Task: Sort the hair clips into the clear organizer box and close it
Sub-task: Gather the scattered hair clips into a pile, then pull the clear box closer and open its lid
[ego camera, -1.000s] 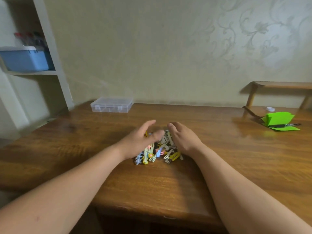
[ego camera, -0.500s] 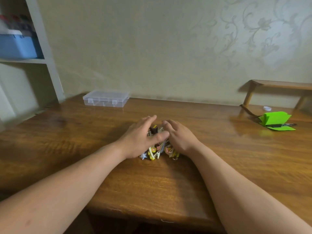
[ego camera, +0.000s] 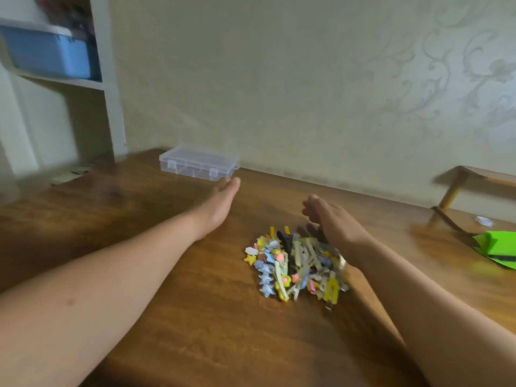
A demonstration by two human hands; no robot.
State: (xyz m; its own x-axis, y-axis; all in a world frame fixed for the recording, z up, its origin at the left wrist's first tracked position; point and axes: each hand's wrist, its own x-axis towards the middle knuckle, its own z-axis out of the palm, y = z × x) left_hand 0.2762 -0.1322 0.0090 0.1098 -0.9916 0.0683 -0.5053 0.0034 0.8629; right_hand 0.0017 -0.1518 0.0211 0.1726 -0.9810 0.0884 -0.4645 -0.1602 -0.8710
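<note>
Hair clips (ego camera: 296, 268) of many colours lie in one loose heap on the wooden table (ego camera: 195, 317), near its middle and closer to the right forearm; none of them is in the box. At the left stands a white shelf (ego camera: 69, 82), and on it sits a blue bin (ego camera: 47, 51), blurred. The left hand (ego camera: 220, 203) is stretched far forward with its fingers straight and close together, holding nothing; its fingertips are just before the near right corner of the clear organizer box (ego camera: 198, 166), and I cannot tell if they touch it. The right hand (ego camera: 332, 222) hangs over the far right edge of the heap, its fingers loosely bent downward, nothing visible in them. The organizer box sits at the far left of the table, near the wall, its lid down. Green paper (ego camera: 497, 247) lies at the right edge of the table, well apart from the heap.
</note>
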